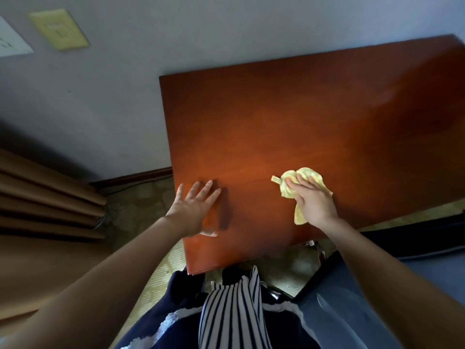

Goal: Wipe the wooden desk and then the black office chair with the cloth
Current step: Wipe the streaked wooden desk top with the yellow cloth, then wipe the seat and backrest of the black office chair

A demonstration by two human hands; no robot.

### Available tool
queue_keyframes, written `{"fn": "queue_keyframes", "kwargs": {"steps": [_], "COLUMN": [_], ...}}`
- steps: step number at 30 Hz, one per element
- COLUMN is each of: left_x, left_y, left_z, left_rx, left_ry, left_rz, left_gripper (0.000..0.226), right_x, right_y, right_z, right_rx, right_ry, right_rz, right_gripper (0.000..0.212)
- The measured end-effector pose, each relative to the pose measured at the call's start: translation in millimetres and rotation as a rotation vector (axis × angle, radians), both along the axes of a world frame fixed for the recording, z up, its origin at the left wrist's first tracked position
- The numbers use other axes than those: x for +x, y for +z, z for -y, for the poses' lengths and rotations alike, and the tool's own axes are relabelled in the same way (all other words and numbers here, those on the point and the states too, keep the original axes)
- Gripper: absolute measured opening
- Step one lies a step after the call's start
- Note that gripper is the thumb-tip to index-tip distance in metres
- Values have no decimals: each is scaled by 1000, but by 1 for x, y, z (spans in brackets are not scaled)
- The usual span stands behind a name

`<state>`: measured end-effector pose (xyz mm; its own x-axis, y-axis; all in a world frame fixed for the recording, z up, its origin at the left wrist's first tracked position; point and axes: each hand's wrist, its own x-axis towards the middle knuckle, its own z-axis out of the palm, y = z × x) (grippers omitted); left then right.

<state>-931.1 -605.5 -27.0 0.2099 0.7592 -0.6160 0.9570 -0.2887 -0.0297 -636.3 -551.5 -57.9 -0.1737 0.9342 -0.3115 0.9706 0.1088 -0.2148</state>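
Fingers of the right hand lie nearly straight, pressing the yellow cloth beneath them onto the wooden desk to wipe it, while the left hand, spread and empty, seemingly braces alongside.

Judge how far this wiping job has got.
Done: nothing visibly finished. In hand: the right hand presses the yellow cloth on the wooden desk near its front edge; the left hand lies flat beside. Left: probably the far desk area, then the chair, which neither hand touches.
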Motion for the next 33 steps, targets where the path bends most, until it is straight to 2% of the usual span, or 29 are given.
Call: {"fn": "queue_keyframes", "kwargs": {"steps": [3,6,9,12,15,18,23,27,29,31,33], "left_x": [-10,-20,-29,-35,-37,-32,-7,19,34,50,63], "left_y": [0,-1,-2,-1,2,5,4,0,-1,-1,1], "left_z": [11,18,23,26,28,28,28,27,28,28,27], "left_rx": [9,21,58,209,385,460,376,273,204,140,102], "left_ry": [111,214,317,489,646,711,699,655,606,567,603], "left_rz": [51,85,105,201,285,318,376,399,468,544,642], "left_gripper": [107,103,98,85,70,57,46,48,50,50,48], "right_x": [-37,-75,-119,-150,-161,-152,-120,-88,-72,-54,-38], "right_y": [-4,-4,-4,-7,-10,-11,-10,-1,5,5,7], "right_z": [-17,-23,-10,21,52,72,86,93,93,89,86], "right_rx": [-55,-114,-103,-37,10,44,13,53,91,24,-49], "right_ry": [-150,-135,54,248,434,601,777,917,919,895,902], "right_rz": [57,50,15,-59,-94,-93,-101,-74,-81,-101,-128], "right_gripper": [50,58,57,48,45,48,46,38,33,40,35]}}
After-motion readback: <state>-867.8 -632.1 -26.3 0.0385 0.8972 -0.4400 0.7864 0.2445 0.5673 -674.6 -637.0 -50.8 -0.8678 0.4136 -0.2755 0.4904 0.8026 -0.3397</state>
